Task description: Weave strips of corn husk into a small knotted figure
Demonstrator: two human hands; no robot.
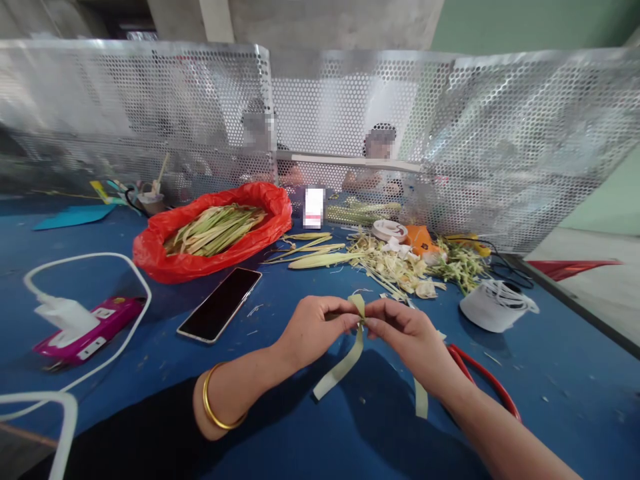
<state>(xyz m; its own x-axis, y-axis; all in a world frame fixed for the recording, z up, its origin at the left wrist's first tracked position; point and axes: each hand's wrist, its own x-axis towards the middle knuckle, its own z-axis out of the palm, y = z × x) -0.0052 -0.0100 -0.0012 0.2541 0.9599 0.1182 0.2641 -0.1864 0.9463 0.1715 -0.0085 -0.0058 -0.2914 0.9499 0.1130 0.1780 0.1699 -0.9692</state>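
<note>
My left hand (314, 327) and my right hand (407, 333) meet over the blue table (280, 427), both pinching a pale green leaf strip (345, 363) at a fold between the fingertips. One end of the strip hangs down to the left, another end trails below my right wrist. A gold bangle (213, 407) sits on my left wrist.
A red bag of leaf strips (215, 230) lies at the back left, a dark phone (220, 303) beside it. A pink power strip with a white plug and cable (83, 327) lies left. Leaf scraps (395, 263), a white spool (493, 303) and red-handled scissors (485, 377) lie right. Behind a perforated metal screen (350, 107) sit other people.
</note>
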